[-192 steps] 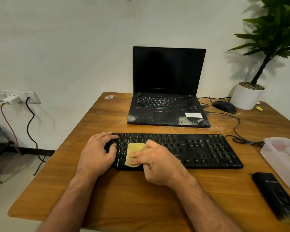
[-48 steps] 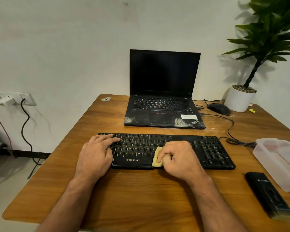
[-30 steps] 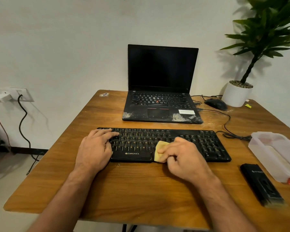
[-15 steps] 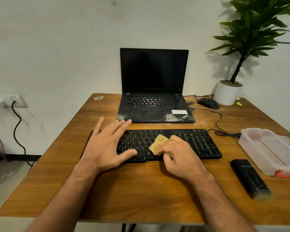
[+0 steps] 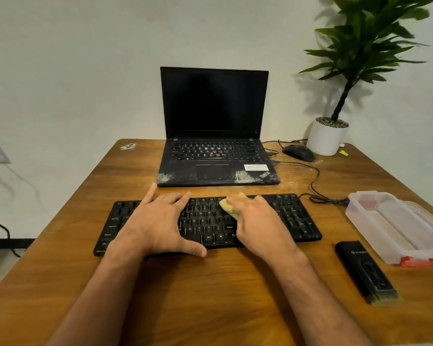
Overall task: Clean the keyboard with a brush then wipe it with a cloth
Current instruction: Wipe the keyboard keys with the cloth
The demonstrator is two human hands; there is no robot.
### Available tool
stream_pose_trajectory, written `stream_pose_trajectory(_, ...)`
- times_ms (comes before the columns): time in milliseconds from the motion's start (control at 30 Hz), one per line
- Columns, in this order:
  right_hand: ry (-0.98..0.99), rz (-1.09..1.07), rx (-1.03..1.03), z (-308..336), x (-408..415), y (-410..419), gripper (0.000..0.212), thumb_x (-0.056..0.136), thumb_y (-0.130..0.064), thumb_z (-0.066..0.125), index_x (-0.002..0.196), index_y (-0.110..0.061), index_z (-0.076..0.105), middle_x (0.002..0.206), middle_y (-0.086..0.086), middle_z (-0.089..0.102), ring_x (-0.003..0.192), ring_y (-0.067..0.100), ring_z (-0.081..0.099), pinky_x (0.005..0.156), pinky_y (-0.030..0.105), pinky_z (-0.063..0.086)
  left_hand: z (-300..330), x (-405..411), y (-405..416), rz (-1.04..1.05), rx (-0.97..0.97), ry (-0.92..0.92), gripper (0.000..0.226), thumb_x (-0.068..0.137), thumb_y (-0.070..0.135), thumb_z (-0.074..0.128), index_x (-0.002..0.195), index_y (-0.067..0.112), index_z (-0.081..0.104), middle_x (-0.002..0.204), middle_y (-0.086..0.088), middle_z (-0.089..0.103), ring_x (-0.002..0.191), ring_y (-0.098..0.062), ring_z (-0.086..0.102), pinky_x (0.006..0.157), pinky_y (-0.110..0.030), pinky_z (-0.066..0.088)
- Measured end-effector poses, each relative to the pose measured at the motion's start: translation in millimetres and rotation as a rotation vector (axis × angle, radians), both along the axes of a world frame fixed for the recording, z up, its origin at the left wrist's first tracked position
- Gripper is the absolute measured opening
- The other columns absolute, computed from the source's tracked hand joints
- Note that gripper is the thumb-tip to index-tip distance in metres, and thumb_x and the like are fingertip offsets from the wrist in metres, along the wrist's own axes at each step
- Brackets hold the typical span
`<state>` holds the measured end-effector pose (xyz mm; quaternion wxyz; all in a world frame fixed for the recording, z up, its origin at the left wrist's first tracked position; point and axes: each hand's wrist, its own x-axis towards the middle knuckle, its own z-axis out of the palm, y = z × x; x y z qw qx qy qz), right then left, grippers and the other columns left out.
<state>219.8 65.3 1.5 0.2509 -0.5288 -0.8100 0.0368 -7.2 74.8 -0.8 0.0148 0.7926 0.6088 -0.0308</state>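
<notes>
We see the black keyboard lying across the wooden tabletop, just in front of the open laptop. Our left hand rests flat on its left half, fingers spread and straight, thumb at the near edge. Our right hand presses a yellow cloth onto the keys right of middle, fingers curled round it. The black brush lies on the tabletop to the right, beside a clear plastic container.

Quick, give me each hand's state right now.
Left hand: open, spread flat on the keyboard.
Right hand: closed around the yellow cloth, pressing it on the keys.
</notes>
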Motion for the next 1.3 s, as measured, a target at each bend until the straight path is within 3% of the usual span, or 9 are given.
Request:
stream_pose_trajectory(200, 0.105, 0.019, 0.023, -9, 10, -22, 0.033, 0.073, -0.013, 0.053, 0.087, -0.023, 0.081, 0.086, -0.01, 0.076, 0.074, 0.005, 0.055, 0.072, 0.029, 0.057, -2, 0, -5, -0.017, 0.025, 0.021, 0.147, 0.04, 0.11, 0.027, 0.159, 0.027, 0.003, 0.164, 0.009, 0.018, 0.15, -0.008, 0.019, 0.119, -0.051, -0.02)
stream_pose_trajectory(367, 0.038, -0.058, -0.007, -11, -6, -8, 0.044, 0.091, -0.009, 0.051, 0.13, -0.025, 0.065, 0.13, -0.01, 0.065, 0.104, 0.009, 0.048, 0.098, 0.02, 0.039, -1, 2, -6, -0.016, 0.023, 0.02, 0.147, 0.039, 0.109, 0.029, 0.159, 0.027, 0.007, 0.164, 0.01, 0.02, 0.15, -0.008, 0.019, 0.119, -0.051, -0.02)
stream_pose_trajectory(567, -0.044, 0.101, -0.037, 5, -34, 2, 0.049, 0.092, -0.005, 0.048, 0.13, -0.03, 0.064, 0.131, -0.011, 0.065, 0.102, 0.012, 0.045, 0.097, 0.03, 0.043, 2, 2, -6, 0.043, 0.014, -0.003, 0.143, 0.041, 0.108, 0.033, 0.159, 0.03, 0.011, 0.163, 0.011, 0.022, 0.15, -0.007, 0.02, 0.118, -0.051, -0.021)
stream_pose_trajectory(733, 0.067, -0.043, -0.083, 4, -6, -5, 0.04, 0.084, -0.005, 0.052, 0.102, -0.031, 0.078, 0.086, -0.017, 0.06, 0.092, 0.006, 0.049, 0.094, 0.028, 0.046, 1, 0, -7, 0.047, 0.016, -0.033, 0.145, 0.039, 0.108, 0.031, 0.159, 0.029, 0.012, 0.163, 0.011, 0.022, 0.149, -0.007, 0.02, 0.119, -0.051, -0.02)
stream_pose_trajectory(867, 0.167, 0.088, -0.041, -10, 11, -24, 0.037, 0.079, -0.004, 0.054, 0.09, -0.027, 0.08, 0.099, -0.015, 0.075, 0.094, -0.004, 0.054, 0.094, 0.029, 0.05, 0, -1, -8, 0.032, 0.021, -0.023, 0.144, 0.04, 0.109, 0.026, 0.159, 0.029, 0.01, 0.164, 0.011, 0.019, 0.15, -0.008, 0.017, 0.119, -0.051, -0.02)
stream_pose_trajectory(1000, 0.019, 0.288, 0.038, -16, -9, -34, 0.041, 0.084, -0.006, 0.054, 0.114, -0.025, 0.075, 0.121, -0.011, 0.07, 0.099, 0.002, 0.048, 0.094, 0.023, 0.045, -1, -1, -8, 0.015, 0.049, -0.003, 0.144, 0.041, 0.109, 0.025, 0.159, 0.028, 0.012, 0.163, 0.011, 0.021, 0.15, -0.007, 0.018, 0.119, -0.051, -0.02)
stream_pose_trajectory(1067, -0.035, 0.326, 0.067, -18, -13, -35, 0.039, 0.082, -0.01, 0.054, 0.109, -0.026, 0.077, 0.117, -0.012, 0.072, 0.093, 0.008, 0.05, 0.087, 0.023, 0.047, -2, -1, -8, 0.014, 0.056, -0.008, 0.144, 0.041, 0.109, 0.026, 0.159, 0.028, 0.013, 0.163, 0.011, 0.023, 0.149, -0.006, 0.02, 0.12, -0.05, -0.019)
stream_pose_trajectory(1200, 0.164, 0.102, 0.204, -23, 23, -28, 0.032, 0.074, -0.011, 0.049, 0.074, -0.019, 0.08, 0.084, -0.007, 0.077, 0.07, 0.01, 0.058, 0.066, 0.034, 0.055, -1, -3, -9, 0.02, 0.049, -0.043, 0.145, 0.039, 0.11, 0.026, 0.159, 0.029, 0.014, 0.162, 0.012, 0.024, 0.149, -0.006, 0.019, 0.119, -0.051, -0.02)
stream_pose_trajectory(1300, 0.204, 0.126, 0.202, -23, 25, -29, 0.032, 0.073, -0.01, 0.047, 0.07, -0.015, 0.078, 0.087, -0.002, 0.078, 0.073, 0.013, 0.059, 0.07, 0.032, 0.054, -1, -4, -10, 0.016, 0.04, -0.056, 0.148, 0.036, 0.11, 0.022, 0.159, 0.029, 0.015, 0.162, 0.012, 0.025, 0.149, -0.006, 0.021, 0.118, -0.052, -0.02)
